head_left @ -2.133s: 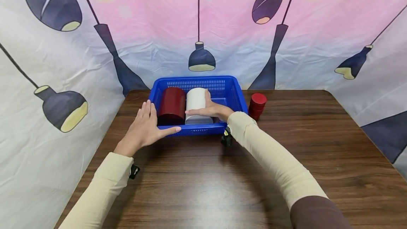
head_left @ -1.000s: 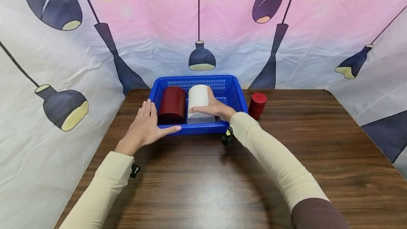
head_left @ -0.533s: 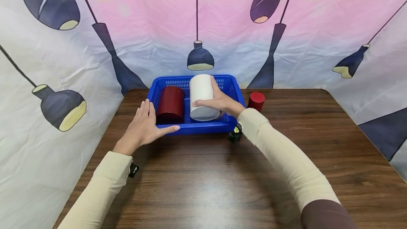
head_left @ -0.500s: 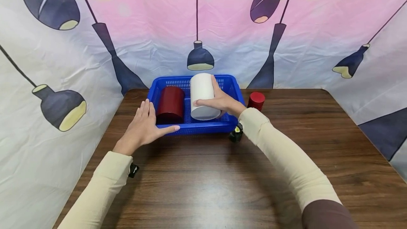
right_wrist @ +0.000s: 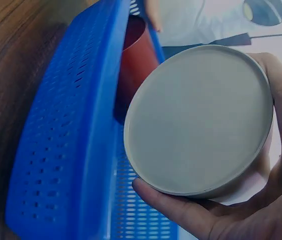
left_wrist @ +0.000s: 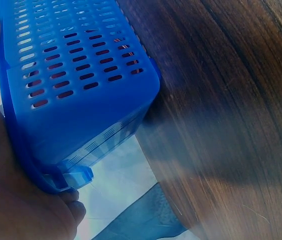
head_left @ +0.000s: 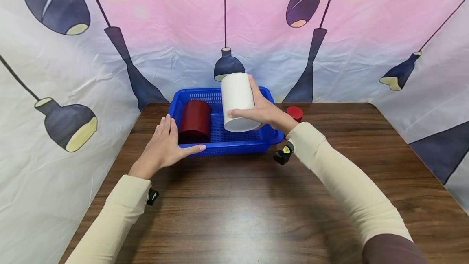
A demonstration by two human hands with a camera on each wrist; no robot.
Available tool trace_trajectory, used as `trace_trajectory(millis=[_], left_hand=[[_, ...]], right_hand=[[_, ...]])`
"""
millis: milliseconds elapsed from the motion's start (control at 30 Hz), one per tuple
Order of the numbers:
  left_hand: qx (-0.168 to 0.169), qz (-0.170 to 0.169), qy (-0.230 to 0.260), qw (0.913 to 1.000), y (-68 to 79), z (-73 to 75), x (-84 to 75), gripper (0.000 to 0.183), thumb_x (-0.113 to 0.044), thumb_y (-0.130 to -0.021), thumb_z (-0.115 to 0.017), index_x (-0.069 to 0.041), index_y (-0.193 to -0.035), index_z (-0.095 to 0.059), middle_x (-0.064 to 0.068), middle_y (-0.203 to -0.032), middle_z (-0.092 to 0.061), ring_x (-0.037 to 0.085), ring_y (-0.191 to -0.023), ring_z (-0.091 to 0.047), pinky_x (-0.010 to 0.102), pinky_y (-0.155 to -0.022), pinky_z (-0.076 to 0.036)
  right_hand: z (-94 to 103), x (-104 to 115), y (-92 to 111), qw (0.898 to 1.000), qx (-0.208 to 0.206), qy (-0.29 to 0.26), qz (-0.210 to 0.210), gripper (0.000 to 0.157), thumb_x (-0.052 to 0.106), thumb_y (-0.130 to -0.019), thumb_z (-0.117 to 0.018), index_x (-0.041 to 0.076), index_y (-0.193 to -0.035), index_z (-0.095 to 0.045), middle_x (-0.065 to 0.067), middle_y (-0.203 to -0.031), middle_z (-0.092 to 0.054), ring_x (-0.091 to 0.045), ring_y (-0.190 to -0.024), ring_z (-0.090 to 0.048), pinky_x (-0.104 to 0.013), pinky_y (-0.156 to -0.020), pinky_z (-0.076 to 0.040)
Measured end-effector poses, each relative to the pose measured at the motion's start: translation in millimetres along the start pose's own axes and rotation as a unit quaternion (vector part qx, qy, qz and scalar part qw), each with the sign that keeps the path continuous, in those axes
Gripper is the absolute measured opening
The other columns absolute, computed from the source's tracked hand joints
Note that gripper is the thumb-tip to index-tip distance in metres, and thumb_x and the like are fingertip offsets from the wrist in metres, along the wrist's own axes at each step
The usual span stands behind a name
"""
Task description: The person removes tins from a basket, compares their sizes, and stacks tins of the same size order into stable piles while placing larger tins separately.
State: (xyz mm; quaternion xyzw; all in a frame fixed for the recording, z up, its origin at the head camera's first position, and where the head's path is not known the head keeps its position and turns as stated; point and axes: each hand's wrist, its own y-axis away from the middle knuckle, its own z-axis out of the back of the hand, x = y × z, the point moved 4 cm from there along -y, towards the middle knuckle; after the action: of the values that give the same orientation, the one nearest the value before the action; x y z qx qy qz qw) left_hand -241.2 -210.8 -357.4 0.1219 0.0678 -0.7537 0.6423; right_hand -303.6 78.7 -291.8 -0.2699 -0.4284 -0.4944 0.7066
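A white cylindrical canister (head_left: pixel 237 95) hangs tilted above the blue basket (head_left: pixel 238 146), gripped by my right hand (head_left: pixel 261 111). In the right wrist view its flat round end (right_wrist: pixel 196 120) faces the camera, with the thumb and fingers around its side. My left hand (head_left: pixel 161 146) rests at the basket's front left corner, fingers straight along the left rim and thumb along the front rim. Lying on its side in the basket's left half is a dark red canister (head_left: pixel 196 118). The left wrist view shows the basket's slotted wall (left_wrist: pixel 81 75) beside that hand.
A short red cylinder (head_left: pixel 294 113) stands on the wooden table (head_left: pixel 220 207) right of the basket, partly hidden by the right forearm. Behind the table hangs a cloth (head_left: pixel 176 44) printed with lamps.
My right hand has lifted the white canister from beside the red canister, up and slightly right, out of the basket. The left hand has stayed on the basket's corner.
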Motion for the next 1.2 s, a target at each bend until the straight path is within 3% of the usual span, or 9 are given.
trace_trajectory(millis=[133,267,667,967,1200], left_hand=[[0.001,-0.002,-0.003,1.0000,-0.5,-0.5,-0.7,0.140,-0.092,-0.076,-0.047,0.014,-0.155,-0.003,0.031,-0.164,0.012,0.048,-0.151,0.011,0.060,-0.121,0.000],[0.001,-0.003,-0.003,1.0000,-0.4,0.2,-1.3,0.139,-0.092,-0.076,-0.047,0.014,-0.156,-0.003,0.031,-0.164,0.012,0.047,-0.151,0.011,0.061,-0.121,-0.001],[-0.004,-0.006,0.000,1.0000,-1.4,0.5,-2.2,0.139,-0.091,-0.076,-0.049,0.014,-0.156,-0.003,0.031,-0.164,0.009,0.047,-0.151,0.009,0.060,-0.121,-0.001],[-0.002,-0.005,-0.003,1.0000,-0.5,0.5,-0.5,0.139,-0.092,-0.077,-0.048,0.014,-0.155,-0.001,0.031,-0.164,0.012,0.047,-0.151,0.013,0.060,-0.121,0.000],[0.002,-0.004,-0.002,1.0000,0.1,0.0,-0.3,0.139,-0.092,-0.077,-0.047,0.014,-0.155,0.000,0.030,-0.164,0.013,0.047,-0.151,0.013,0.060,-0.121,0.001]], right_hand=[[8.1,6.9,9.7,1.000,-0.013,0.009,0.022,0.127,0.050,-0.078,-0.084,0.048,-0.157,0.016,-0.007,-0.159,-0.023,-0.028,-0.124,-0.049,-0.048,-0.095,-0.050],[15.3,12.2,21.4,0.999,-0.019,0.002,0.040,0.126,0.047,-0.079,-0.084,0.046,-0.158,0.014,-0.007,-0.159,-0.023,-0.027,-0.125,-0.048,-0.049,-0.100,-0.047],[38.9,6.1,60.8,0.997,-0.030,-0.024,0.069,0.124,0.038,-0.080,-0.086,0.051,-0.156,0.012,-0.003,-0.163,-0.017,-0.027,-0.124,-0.051,-0.048,-0.098,-0.048],[74.9,-4.3,86.7,0.995,-0.072,-0.037,0.065,0.120,0.030,-0.083,-0.084,0.053,-0.156,0.009,0.000,-0.166,-0.009,-0.031,-0.127,-0.048,-0.050,-0.098,-0.048],[109.2,-13.6,102.6,0.991,-0.116,-0.037,0.052,0.118,0.030,-0.087,-0.080,0.051,-0.155,0.015,0.000,-0.166,-0.007,-0.030,-0.130,-0.044,-0.043,-0.097,-0.046]])
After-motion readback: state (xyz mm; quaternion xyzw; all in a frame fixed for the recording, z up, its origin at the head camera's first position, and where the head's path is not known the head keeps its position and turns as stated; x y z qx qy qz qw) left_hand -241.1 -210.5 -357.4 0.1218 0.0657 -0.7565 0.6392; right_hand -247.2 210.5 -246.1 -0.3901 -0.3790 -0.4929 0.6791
